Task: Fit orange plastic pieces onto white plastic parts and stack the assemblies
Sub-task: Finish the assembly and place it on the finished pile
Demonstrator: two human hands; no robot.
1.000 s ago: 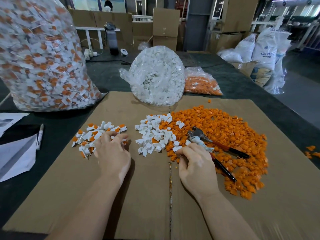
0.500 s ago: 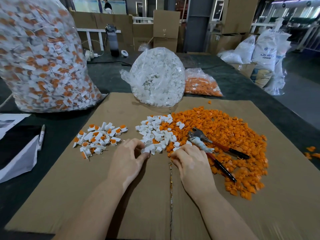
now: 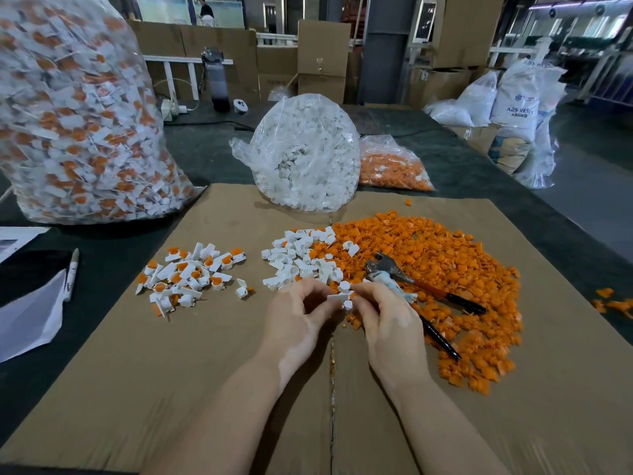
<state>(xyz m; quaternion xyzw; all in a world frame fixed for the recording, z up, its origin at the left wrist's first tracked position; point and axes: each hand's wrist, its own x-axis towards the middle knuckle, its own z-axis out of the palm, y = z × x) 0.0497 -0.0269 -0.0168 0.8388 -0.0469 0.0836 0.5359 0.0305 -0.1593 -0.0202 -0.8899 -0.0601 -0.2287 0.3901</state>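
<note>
Orange plastic pieces [image 3: 442, 265] lie in a broad, loose heap of small, hard, angular bits on the right half of a flat sheet of brown cardboard [image 3: 191, 389], and against the heap's left edge sits a smaller scatter of white plastic parts [image 3: 294, 258], smooth and ring-shaped with flat tabs. Just below that scatter the two hands meet: the left hand [image 3: 294, 323] and the right hand [image 3: 387, 320] both have fingers curled, pinching a white part [image 3: 339, 297] between their fingertips; whether an orange piece is already in it cannot be told. Further left on the cardboard, well apart from the hands, lies a pile of finished assemblies [image 3: 191, 275], white with orange inserts. A pair of pliers [image 3: 411, 286] with dark handles rests on the orange heap, touching the right hand's far side. Bare cardboard spreads wide toward the near edge around both forearms, crossed by a centre seam. Beyond the cardboard, on the dark green table [image 3: 205, 159], stand a rounded clear bag of white parts [image 3: 308, 156], a flatter clear bag of orange pieces [image 3: 390, 166] beside it, and a tall crinkled bag of assemblies [image 3: 75, 114] at far left. A marker pen [image 3: 72, 272] and white paper [image 3: 30, 317] lie at the left edge.
</note>
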